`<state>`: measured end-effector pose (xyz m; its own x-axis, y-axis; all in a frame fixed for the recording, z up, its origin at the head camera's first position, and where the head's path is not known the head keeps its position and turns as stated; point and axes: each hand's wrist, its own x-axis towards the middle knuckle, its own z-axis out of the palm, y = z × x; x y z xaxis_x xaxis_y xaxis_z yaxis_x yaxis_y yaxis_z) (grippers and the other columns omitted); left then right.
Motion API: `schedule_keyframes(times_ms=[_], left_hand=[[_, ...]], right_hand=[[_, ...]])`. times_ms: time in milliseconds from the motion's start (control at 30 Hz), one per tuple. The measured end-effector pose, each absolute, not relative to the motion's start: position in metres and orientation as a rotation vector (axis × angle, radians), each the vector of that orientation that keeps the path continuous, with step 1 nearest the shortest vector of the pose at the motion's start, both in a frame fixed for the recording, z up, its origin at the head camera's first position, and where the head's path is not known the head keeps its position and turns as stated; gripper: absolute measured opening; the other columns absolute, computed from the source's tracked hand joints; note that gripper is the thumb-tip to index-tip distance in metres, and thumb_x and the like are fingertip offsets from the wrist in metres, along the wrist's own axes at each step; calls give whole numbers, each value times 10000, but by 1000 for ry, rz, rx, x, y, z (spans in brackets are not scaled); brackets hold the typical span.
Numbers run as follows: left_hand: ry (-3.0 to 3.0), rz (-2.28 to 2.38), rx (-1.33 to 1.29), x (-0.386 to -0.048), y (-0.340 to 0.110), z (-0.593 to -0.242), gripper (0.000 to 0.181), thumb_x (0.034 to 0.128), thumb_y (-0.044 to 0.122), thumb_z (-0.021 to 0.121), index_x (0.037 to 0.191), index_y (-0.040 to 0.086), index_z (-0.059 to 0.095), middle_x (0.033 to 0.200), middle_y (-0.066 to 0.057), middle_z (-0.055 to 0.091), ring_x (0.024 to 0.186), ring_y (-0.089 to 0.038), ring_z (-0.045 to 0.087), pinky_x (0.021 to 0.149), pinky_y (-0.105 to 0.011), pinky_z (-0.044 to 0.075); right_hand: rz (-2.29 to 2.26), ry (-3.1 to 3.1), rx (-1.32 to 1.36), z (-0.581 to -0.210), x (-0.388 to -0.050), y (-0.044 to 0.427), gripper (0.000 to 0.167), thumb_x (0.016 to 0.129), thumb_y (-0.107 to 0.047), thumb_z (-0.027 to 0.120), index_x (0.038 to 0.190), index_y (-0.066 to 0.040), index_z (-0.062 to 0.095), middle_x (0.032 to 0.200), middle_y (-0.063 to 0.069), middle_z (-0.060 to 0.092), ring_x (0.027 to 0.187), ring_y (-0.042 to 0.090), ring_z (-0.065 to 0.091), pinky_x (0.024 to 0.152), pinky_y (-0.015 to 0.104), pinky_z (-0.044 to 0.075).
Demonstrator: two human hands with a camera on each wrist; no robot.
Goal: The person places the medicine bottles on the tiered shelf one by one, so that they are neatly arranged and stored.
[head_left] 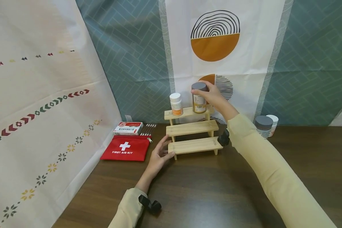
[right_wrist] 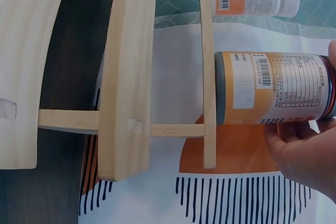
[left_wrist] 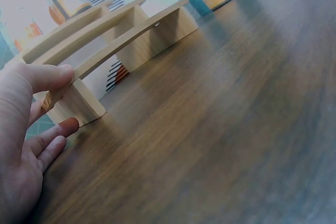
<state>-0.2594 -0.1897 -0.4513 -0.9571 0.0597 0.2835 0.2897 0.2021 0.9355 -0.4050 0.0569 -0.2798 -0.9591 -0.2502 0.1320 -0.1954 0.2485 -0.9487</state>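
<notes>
The right hand (head_left: 214, 95) is gripping a gray-capped labeled bottle (head_left: 199, 103) at its top. The left hand (head_left: 158, 158) is pinching the three-tier wooden stand (head_left: 195, 146) near left, seemingly steadying it.

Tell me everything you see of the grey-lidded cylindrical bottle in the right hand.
The grey-lidded cylindrical bottle looks like plastic, its yellow-orange label carrying white panels, a printed table and a barcode. It is upright, lid on, gripped near the top by the right hand. Its grey base is at the pale wooden rack's top step, right of a white-capped white bottle; whether it rests fully there is unclear.
</notes>
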Motion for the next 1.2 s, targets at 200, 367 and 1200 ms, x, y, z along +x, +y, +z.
schedule_keyframes(times_ms=[200,367,1200], left_hand=[[-2294,-1837,-333,-257,-190,-453,735,869,19,689,1508,196,374,1414,-194,537,1024,-327,619,882,-267,494],[-2301,-1835,-323,-258,-190,-453,733,867,12,691,1504,196,381,1407,-192,545,1007,-331,617,870,-271,496],[-2278,-1850,-330,-260,-189,-453,743,856,-8,697,1503,178,384,1416,-200,534,1016,-305,621,851,-222,502]], right_hand=[[-1862,2456,-408,-283,-403,54,704,908,-409,656,1504,-220,334,1536,127,356,1385,326,367,1074,580,373],[-1887,2483,-371,-286,-402,51,701,899,-424,665,1496,-235,351,1539,110,372,1397,301,372,1106,542,360],[-2064,2451,-441,-289,-396,63,669,895,-277,699,1485,-174,401,1464,143,457,1320,254,433,1130,432,357]])
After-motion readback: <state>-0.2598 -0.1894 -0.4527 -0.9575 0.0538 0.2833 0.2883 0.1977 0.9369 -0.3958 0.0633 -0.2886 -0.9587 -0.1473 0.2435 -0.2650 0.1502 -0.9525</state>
